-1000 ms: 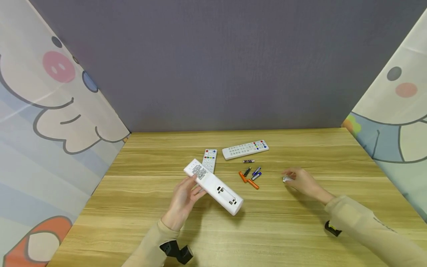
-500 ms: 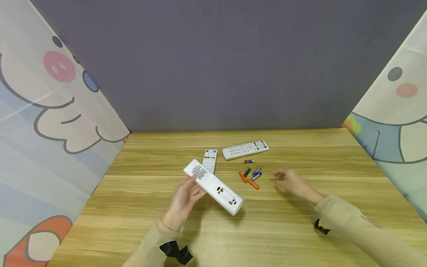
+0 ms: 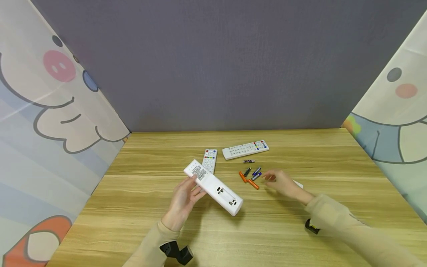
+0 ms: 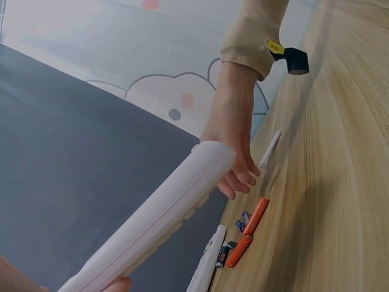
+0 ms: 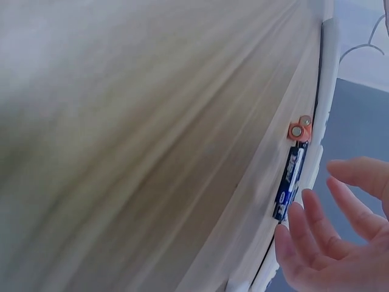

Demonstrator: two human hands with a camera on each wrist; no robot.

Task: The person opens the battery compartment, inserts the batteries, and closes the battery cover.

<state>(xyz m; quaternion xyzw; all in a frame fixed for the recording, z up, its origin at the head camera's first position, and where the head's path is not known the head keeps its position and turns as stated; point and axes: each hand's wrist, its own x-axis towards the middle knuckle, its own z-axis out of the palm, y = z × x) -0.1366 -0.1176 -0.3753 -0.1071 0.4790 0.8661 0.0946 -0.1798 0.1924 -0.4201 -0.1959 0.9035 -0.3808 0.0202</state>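
My left hand (image 3: pixel 181 202) grips a white remote control (image 3: pixel 210 183) by its upper part, above the table. Its back faces up, showing a bare battery compartment (image 3: pixel 227 195) without its cover. My right hand (image 3: pixel 282 183) hovers just right of the batteries, fingers loosely bent and holding nothing. Closest to those fingers are blue batteries (image 3: pixel 256 176), also visible as a blue battery (image 5: pixel 290 182) in the right wrist view. Orange batteries (image 3: pixel 253 184) and a dark battery (image 3: pixel 247 171) lie beside them. A small white cover (image 3: pixel 298 184) sits partly hidden behind the right hand.
Another white remote (image 3: pixel 245 150) lies buttons up at the back, with a black battery (image 3: pixel 248 161) in front of it. A smaller remote (image 3: pixel 209 159) is partly covered by the held one. A grey panel (image 3: pixel 213 74) stands behind the wooden table (image 3: pixel 133 207).
My right hand has set the small white cover on the table and moved left toward the batteries. My left hand holds the remote in the same place.
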